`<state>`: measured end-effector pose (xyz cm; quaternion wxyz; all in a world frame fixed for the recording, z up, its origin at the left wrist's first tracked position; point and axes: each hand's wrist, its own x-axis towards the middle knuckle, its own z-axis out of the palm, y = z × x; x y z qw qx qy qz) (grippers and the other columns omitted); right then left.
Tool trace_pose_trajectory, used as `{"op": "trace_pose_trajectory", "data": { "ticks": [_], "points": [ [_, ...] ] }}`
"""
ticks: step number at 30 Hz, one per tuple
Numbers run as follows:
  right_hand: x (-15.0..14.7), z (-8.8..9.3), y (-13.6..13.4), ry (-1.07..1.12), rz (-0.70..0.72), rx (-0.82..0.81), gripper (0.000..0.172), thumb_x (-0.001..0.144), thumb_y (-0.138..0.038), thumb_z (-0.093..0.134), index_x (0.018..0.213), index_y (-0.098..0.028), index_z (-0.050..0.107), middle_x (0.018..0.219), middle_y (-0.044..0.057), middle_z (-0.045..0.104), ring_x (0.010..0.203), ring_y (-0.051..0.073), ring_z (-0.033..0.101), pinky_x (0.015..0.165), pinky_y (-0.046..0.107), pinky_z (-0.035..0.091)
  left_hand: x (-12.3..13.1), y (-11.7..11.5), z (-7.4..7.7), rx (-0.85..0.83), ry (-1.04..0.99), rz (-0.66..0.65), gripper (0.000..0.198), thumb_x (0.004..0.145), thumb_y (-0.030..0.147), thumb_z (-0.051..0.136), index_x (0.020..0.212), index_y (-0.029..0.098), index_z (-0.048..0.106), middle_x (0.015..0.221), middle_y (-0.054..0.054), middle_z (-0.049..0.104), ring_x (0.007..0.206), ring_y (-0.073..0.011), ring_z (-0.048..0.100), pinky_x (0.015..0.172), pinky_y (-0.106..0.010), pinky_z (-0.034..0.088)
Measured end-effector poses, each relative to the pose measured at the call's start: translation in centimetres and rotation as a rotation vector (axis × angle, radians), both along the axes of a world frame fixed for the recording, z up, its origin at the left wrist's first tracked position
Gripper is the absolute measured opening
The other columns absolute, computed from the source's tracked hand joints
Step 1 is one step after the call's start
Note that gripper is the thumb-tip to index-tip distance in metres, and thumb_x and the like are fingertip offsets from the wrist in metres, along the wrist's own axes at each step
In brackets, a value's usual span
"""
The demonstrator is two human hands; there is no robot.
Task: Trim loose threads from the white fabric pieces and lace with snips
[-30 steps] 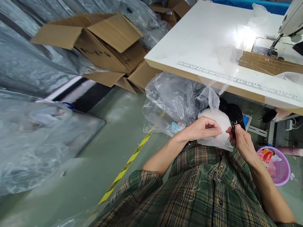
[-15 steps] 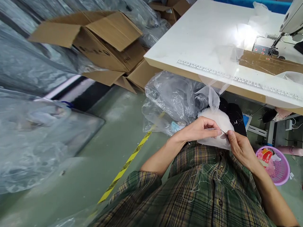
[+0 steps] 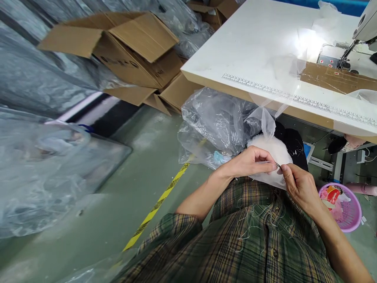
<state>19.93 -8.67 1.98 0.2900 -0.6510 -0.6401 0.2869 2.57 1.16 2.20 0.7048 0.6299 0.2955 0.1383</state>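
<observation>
Lilac basket (image 3: 352, 210) of scraps (image 3: 338, 212), left grip (image 3: 257, 160) closed on white fabric (image 3: 272, 147), right grip (image 3: 300, 182) around dark tool (image 3: 277, 165)

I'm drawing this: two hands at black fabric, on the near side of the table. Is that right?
Not the colour: in the head view, the left hand and right hand are at white fabric, on the near side of the table.

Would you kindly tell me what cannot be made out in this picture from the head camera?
In the head view:
Handle of the thin dark tool: hidden by the bare right hand gripping it.
Part of the sheer white fabric: covered by the bare left hand.
Rest of the white metal sewing machine: cut off by the right edge.
Most printing on the open brown cardboard box: too small and blurred to read.
</observation>
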Motion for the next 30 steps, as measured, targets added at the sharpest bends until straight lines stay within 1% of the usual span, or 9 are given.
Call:
{"op": "trace_pose_trajectory", "data": {
  "ticks": [4,8,11,14,16,19,22,26,30],
  "points": [
    [-0.1,-0.5,0.1,0.023,-0.034,-0.031,0.056,0.094,-0.064,0.032,0.065,-0.022,0.054,0.053,0.0,0.049,0.047,0.013,0.04,0.049,0.027,0.028,0.2,-0.2,0.1,-0.003,0.027,0.019,0.017,0.079,0.029,0.07,0.074,0.013,0.069,0.067,0.001,0.066,0.064,-0.009,0.057,0.064,-0.022,0.046],
    [-0.2,-2.0,0.3,0.206,-0.161,-0.114,0.064,0.09,-0.075,0.028,0.059,-0.022,0.049,0.048,-0.003,0.037,0.045,0.012,0.034,0.047,0.027,0.026,0.3,-0.2,0.0,-0.007,0.047,0.041,0.018,0.078,0.03,0.071,0.074,0.013,0.068,0.065,0.001,0.065,0.062,-0.009,0.055,0.062,-0.022,0.044],
    [-0.2,-2.2,0.6,0.402,-0.213,-0.114,0.064,0.089,-0.076,0.033,0.072,-0.02,0.059,0.056,-0.002,0.046,0.05,0.012,0.039,0.047,0.025,0.032,0.5,-0.3,-0.4,-0.009,0.045,0.046,0.019,0.079,0.031,0.071,0.075,0.013,0.068,0.066,0.0,0.066,0.064,-0.0097,0.057,0.065,-0.022,0.046],
    [-0.2,-1.4,0.6,0.523,-0.099,-0.126,0.049,0.08,-0.068,0.059,0.085,-0.02,0.063,0.067,-0.001,0.056,0.058,0.013,0.046,0.053,0.024,0.04,0.4,-0.4,-0.6,0.011,0.016,0.03,0.022,0.082,0.035,0.068,0.08,0.013,0.069,0.075,-0.002,0.069,0.07,-0.0112,0.06,0.071,-0.024,0.048],
    [0.0,-0.9,0.2,0.552,-0.074,-0.148,0.042,0.075,-0.06,0.07,0.085,-0.02,0.063,0.07,0.0,0.059,0.061,0.014,0.05,0.056,0.025,0.043,-0.1,-0.7,-0.8,0.048,-0.009,-0.008,0.023,0.082,0.036,0.069,0.089,0.014,0.069,0.087,-0.004,0.071,0.079,-0.0127,0.062,0.076,-0.026,0.049],
    [0.8,-1.0,-1.0,0.611,-0.12,-0.19,0.036,0.078,-0.055,0.068,0.077,-0.02,0.059,0.065,-0.001,0.056,0.056,0.012,0.047,0.052,0.024,0.041,-1.4,-1.3,-1.3,0.148,0.007,-0.068,0.035,0.075,0.031,0.076,0.105,0.016,0.067,0.095,-0.003,0.07,0.084,-0.0132,0.061,0.082,-0.028,0.049],
    [1.7,-1.5,-2.3,0.647,-0.11,-0.207,0.033,0.075,-0.05,0.072,0.077,-0.02,0.058,0.063,-0.002,0.055,0.052,0.011,0.044,0.047,0.023,0.037,-2.6,-2.1,-2.0,0.125,0.003,-0.126,0.036,0.078,0.028,0.072,0.111,0.016,0.063,0.084,0.0,0.068,0.076,-0.011,0.06,0.079,-0.027,0.049],
    [1.6,-1.7,-2.4,0.594,-0.064,-0.18,0.042,0.069,-0.04,0.078,0.102,-0.021,0.063,0.082,0.003,0.067,0.062,0.014,0.056,0.052,0.024,0.045,-2.7,-2.6,-2.5,-0.009,-0.023,-0.205,0.031,0.08,0.029,0.07,0.106,0.015,0.062,0.083,-0.001,0.067,0.072,-0.01,0.061,0.067,-0.022,0.048],
    [0.9,-2.4,-0.6,0.492,-0.14,-0.131,0.028,0.078,-0.046,0.067,0.077,-0.019,0.066,0.067,0.001,0.063,0.059,0.014,0.053,0.054,0.026,0.043,-1.8,-0.8,-2.0,0.014,-0.005,-0.122,0.035,0.079,0.034,0.072,0.105,0.014,0.06,0.079,0.0,0.064,0.063,-0.0092,0.06,0.061,-0.022,0.047]
  ]
}}
